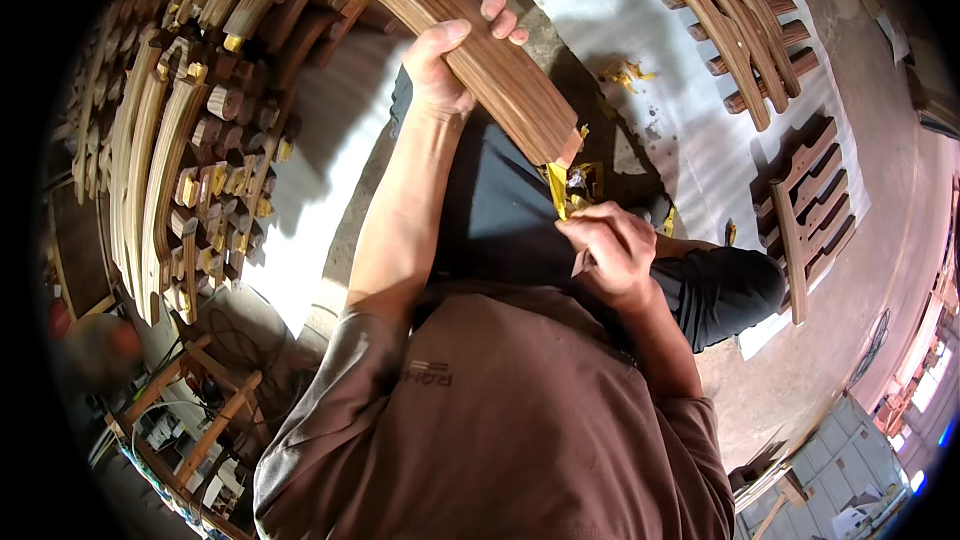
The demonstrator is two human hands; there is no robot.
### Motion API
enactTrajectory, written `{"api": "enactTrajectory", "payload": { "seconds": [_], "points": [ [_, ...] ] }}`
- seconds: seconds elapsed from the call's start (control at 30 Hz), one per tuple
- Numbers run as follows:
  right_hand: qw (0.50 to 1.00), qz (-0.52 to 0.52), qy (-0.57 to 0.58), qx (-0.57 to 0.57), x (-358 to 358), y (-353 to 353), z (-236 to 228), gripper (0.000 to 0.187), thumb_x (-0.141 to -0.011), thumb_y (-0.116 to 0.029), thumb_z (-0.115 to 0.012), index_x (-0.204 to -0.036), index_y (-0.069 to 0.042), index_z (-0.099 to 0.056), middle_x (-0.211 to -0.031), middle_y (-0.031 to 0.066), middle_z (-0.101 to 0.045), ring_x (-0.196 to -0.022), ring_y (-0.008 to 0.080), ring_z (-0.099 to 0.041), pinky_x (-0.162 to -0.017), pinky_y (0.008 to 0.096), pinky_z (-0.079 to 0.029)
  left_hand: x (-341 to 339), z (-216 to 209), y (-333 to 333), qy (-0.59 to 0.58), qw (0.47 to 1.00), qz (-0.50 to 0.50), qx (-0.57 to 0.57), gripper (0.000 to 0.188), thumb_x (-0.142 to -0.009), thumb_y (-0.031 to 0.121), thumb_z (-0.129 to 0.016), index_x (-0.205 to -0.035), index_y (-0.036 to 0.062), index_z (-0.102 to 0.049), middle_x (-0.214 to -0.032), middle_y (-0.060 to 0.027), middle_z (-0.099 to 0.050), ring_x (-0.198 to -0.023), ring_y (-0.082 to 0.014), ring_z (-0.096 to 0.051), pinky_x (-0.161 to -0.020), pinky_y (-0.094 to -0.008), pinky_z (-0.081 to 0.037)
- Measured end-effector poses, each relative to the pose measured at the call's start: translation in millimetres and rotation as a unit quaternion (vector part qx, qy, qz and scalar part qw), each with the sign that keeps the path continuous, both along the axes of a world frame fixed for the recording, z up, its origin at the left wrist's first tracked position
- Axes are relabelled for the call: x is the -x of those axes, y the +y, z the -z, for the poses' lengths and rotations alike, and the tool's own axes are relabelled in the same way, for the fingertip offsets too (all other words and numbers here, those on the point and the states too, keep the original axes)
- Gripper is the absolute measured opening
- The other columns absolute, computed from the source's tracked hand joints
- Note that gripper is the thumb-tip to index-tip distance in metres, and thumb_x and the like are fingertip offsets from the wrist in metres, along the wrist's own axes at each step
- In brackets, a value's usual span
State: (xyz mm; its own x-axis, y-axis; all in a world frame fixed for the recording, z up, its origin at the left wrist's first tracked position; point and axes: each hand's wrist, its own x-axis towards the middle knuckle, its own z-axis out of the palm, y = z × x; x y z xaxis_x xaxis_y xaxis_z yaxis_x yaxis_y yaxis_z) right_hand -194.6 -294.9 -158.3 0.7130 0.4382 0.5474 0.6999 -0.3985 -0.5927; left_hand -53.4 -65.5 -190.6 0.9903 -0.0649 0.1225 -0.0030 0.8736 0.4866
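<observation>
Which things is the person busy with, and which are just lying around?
In use:
- curved wooden piece, held by the left hand
- yellow tape strip, pinched by the right hand

Lying about:
- stacked curved pieces
- slatted frames
- tape scraps

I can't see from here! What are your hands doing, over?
Left hand shut on curved wooden piece. Right hand pinching yellow tape at its end. Nothing in the way.

Striped wood, yellow tape, pale sheeting

The curved wooden piece (470, 40) shows smooth, dark-streaked veneer with a slight sheen; glossy yellow tape (556, 185) clings at its end. Stacked curved pieces (170, 150) look alike. The white sheet (690, 130) is matt, the concrete floor (860, 240) rough.
</observation>
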Motion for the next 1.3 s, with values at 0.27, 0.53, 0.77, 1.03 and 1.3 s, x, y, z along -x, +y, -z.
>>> {"api": "enactTrajectory", "payload": {
  "seconds": [0.27,0.53,0.77,1.03,1.3],
  "points": [
    [0.966,0.127,0.171,-0.145,-23.8,-6.6,17.4,0.009,-0.081,0.002,-0.074,-0.08,-0.002,-0.066,-0.074,0.0084,-0.066,-0.064,0.0156,-0.062,-0.06,0.0259,-0.048,-19.3,-64.6,-25.6,0.085,0.99,-0.079,0.079,0.033,-0.075,0.019,-0.064,-0.098,-0.0001,-0.05,-0.093,-0.0144,-0.053,-0.083,-0.0234,-0.052,-0.078,-0.0406,-0.05],
    [0.86,0.373,0.155,-0.313,-91.7,-81.3,16.9,0.007,-0.089,-0.001,-0.067,-0.082,-0.003,-0.067,-0.076,-0.0017,-0.063,-0.069,0.0063,-0.054,-0.063,0.0234,-0.044,-9.5,-98.8,6.7,0.083,0.995,0.054,0.024,0.042,-0.073,0.02,-0.065,-0.107,0.0009,-0.049,-0.095,-0.0116,-0.049,-0.08,-0.0205,-0.052,-0.077,-0.0373,-0.049],
    [0.901,0.273,0.313,0.124,-73.3,-75.5,34.6,0.007,-0.087,-0.008,-0.064,-0.082,-0.006,-0.068,-0.083,0.0115,-0.071,-0.065,0.0143,-0.063,-0.061,0.0309,-0.048,-12.3,-89.9,25.9,0.061,0.994,0.084,-0.044,0.059,-0.061,0.016,-0.07,-0.114,0.0012,-0.051,-0.094,-0.0144,-0.057,-0.075,-0.0261,-0.057,-0.073,-0.0453,-0.051],
    [0.792,0.165,0.302,0.505,-67.1,-101.4,99.8,0.018,-0.08,-0.022,-0.066,-0.092,-0.01,-0.07,-0.09,0.0138,-0.071,-0.091,0.0341,-0.068,-0.08,0.0452,-0.053,-7.9,-87.3,0.5,0.083,0.937,0.058,-0.335,0.045,-0.065,0.004,-0.074,-0.103,0.002,-0.05,-0.083,-0.0071,-0.058,-0.07,-0.0192,-0.06,-0.064,-0.0352,-0.053],
    [0.973,0.139,0.174,-0.069,-73.0,-56.8,-36.5,0.009,-0.082,-0.001,-0.07,-0.089,-0.006,-0.069,-0.073,0.0044,-0.07,-0.066,0.009,-0.065,-0.06,0.0246,-0.05,42.2,-101.5,14.9,0.052,0.821,0.091,-0.56,0.071,-0.058,0.01,-0.082,-0.12,-0.0045,-0.053,-0.094,-0.0048,-0.057,-0.086,-0.0152,-0.055,-0.079,-0.0292,-0.047]
  ]
}}
